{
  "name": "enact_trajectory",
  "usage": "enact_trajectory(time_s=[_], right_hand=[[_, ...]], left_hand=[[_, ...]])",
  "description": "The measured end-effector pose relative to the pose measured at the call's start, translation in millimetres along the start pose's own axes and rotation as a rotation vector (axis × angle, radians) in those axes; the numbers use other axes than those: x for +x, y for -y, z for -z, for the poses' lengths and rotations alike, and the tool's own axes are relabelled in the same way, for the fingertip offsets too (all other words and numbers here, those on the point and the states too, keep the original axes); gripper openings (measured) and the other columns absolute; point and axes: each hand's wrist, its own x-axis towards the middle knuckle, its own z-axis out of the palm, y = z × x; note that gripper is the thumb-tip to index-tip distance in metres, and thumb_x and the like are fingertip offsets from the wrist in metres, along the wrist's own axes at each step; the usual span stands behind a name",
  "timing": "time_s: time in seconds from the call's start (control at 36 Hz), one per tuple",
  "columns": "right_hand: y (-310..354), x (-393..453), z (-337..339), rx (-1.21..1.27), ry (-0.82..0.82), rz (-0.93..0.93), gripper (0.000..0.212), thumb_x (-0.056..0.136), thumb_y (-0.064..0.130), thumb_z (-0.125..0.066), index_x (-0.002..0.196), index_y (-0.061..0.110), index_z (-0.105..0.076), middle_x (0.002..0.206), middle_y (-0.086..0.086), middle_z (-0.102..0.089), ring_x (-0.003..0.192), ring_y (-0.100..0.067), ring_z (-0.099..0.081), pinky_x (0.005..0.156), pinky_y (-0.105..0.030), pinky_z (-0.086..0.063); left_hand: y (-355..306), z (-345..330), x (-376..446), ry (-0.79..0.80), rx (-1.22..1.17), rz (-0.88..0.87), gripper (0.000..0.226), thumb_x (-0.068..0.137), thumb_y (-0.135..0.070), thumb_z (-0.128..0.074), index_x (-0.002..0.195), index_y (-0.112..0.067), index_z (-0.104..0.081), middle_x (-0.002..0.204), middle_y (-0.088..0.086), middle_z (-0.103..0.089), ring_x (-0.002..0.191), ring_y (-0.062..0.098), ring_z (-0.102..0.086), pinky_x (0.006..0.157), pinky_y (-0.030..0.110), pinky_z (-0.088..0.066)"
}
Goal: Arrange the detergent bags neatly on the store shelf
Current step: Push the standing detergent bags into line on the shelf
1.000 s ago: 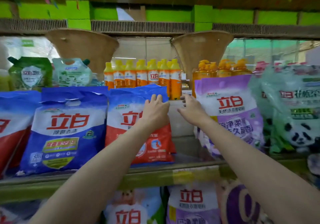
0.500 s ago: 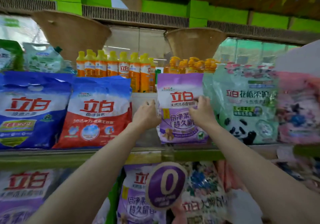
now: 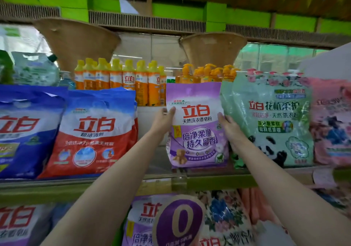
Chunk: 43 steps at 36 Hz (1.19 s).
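Note:
A purple detergent bag (image 3: 197, 131) stands upright on the shelf (image 3: 114, 183), between a red bag (image 3: 95, 131) and a green panda bag (image 3: 269, 124). My left hand (image 3: 164, 119) grips its left edge and my right hand (image 3: 228, 126) grips its right edge. A blue bag (image 3: 24, 133) stands at the far left and a pink bag (image 3: 332, 120) at the far right. A gap of bare shelf lies between the red bag and the purple one.
Orange bottles (image 3: 121, 82) and pump bottles (image 3: 209, 73) stand in a row behind the bags. Two woven baskets (image 3: 76, 42) hang above. On the lower shelf lie more bags (image 3: 144, 223) and a round purple tag (image 3: 178, 223).
My hands left the red bag and moved right onto the purple bag, each taking one side. The view shifted right and nearer.

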Motion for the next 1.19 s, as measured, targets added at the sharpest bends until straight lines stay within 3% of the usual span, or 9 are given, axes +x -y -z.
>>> enact_trajectory(time_s=[0.08, 0.17, 0.31, 0.42, 0.58, 0.72, 0.86, 1.0, 1.19], right_hand=[[12.6, 13.3, -3.6, 0.085, 0.007, 0.013, 0.068, 0.088, 0.053, -0.049, 0.143, 0.017, -0.031, 0.136, -0.001, -0.048, 0.115, -0.021, -0.052, 0.101, -0.037, -0.041], [23.5, 27.0, -3.2, 0.115, -0.017, 0.059, 0.055, 0.097, 0.028, -0.049, 0.144, 0.01, -0.029, 0.13, -0.002, -0.049, 0.107, -0.019, -0.055, 0.088, -0.032, -0.047], [31.6, 39.3, -4.7, 0.154, -0.033, 0.131, 0.006, 0.094, 0.014, -0.054, 0.09, 0.018, -0.054, 0.081, 0.001, -0.068, 0.059, -0.01, -0.068, 0.054, -0.023, -0.054], [24.5, 40.9, -8.7, 0.171, 0.021, 0.12, 0.009, 0.092, 0.008, -0.055, 0.086, 0.015, -0.056, 0.084, -0.007, -0.068, 0.06, -0.012, -0.069, 0.061, -0.03, -0.057], [31.2, 49.8, -17.4, 0.169, 0.031, 0.029, 0.017, 0.089, 0.016, -0.059, 0.104, 0.009, -0.059, 0.107, -0.02, -0.068, 0.095, -0.037, -0.067, 0.09, -0.054, -0.051], [42.5, 55.6, -29.6, 0.121, -0.05, 0.044, 0.038, 0.082, 0.031, -0.069, 0.106, 0.01, -0.049, 0.11, -0.022, -0.065, 0.093, -0.038, -0.067, 0.087, -0.059, -0.051], [69.0, 60.0, -48.0, -0.276, -0.211, 0.292, 0.047, 0.084, 0.033, -0.067, 0.121, 0.011, -0.046, 0.108, -0.004, -0.059, 0.09, -0.02, -0.059, 0.073, -0.031, -0.052], [89.3, 64.9, -63.6, -0.649, -0.345, 0.521, 0.034, 0.083, 0.02, -0.065, 0.114, 0.007, -0.055, 0.117, -0.012, -0.058, 0.11, -0.027, -0.053, 0.089, -0.034, -0.043], [90.5, 49.8, -84.0, -1.094, -0.411, 0.706, 0.031, 0.084, 0.018, -0.054, 0.114, 0.011, -0.056, 0.119, -0.01, -0.058, 0.118, -0.028, -0.046, 0.105, -0.039, -0.026]], left_hand=[[-2.4, -0.6, 10.5, -0.074, 0.032, -0.044, 0.02, 0.097, -0.032, -0.048, 0.093, -0.014, -0.052, 0.104, 0.008, -0.065, 0.086, 0.02, -0.064, 0.073, 0.036, -0.055], [-11.3, 2.4, 22.5, -0.098, 0.02, -0.116, 0.022, 0.095, -0.028, -0.053, 0.081, -0.012, -0.06, 0.091, 0.004, -0.068, 0.086, 0.021, -0.065, 0.071, 0.033, -0.055], [-20.7, 8.4, 30.9, -0.149, -0.068, -0.208, 0.03, 0.096, -0.029, -0.05, 0.068, -0.018, -0.051, 0.08, 0.003, -0.064, 0.072, 0.017, -0.064, 0.062, 0.029, -0.053], [-13.0, 15.7, 34.6, -0.127, -0.048, -0.225, 0.029, 0.096, -0.027, -0.05, 0.071, -0.014, -0.054, 0.082, 0.005, -0.065, 0.079, 0.02, -0.064, 0.07, 0.035, -0.053], [-7.5, 18.6, 38.6, -0.06, -0.065, -0.25, 0.027, 0.098, -0.025, -0.048, 0.077, -0.01, -0.053, 0.079, 0.003, -0.063, 0.07, 0.014, -0.061, 0.057, 0.021, -0.051], [3.3, 32.5, 35.2, -0.027, -0.058, -0.194, 0.026, 0.097, -0.024, -0.049, 0.076, -0.011, -0.056, 0.079, 0.0, -0.063, 0.072, 0.014, -0.061, 0.067, 0.031, -0.052], [-2.6, 44.8, 28.6, -0.022, 0.021, -0.199, 0.033, 0.097, -0.029, -0.048, 0.092, 0.001, -0.062, 0.087, 0.006, -0.065, 0.084, 0.021, -0.062, 0.085, 0.046, -0.053], [1.4, 58.6, 22.0, -0.005, 0.043, -0.197, 0.02, 0.098, -0.021, -0.048, 0.089, -0.009, -0.06, 0.078, 0.001, -0.061, 0.071, 0.012, -0.058, 0.063, 0.021, -0.049], [16.3, 70.1, 5.6, 0.134, 0.144, -0.117, 0.018, 0.094, -0.01, -0.053, 0.078, -0.015, -0.055, 0.073, 0.005, -0.061, 0.061, 0.01, -0.061, 0.056, 0.018, -0.051]])
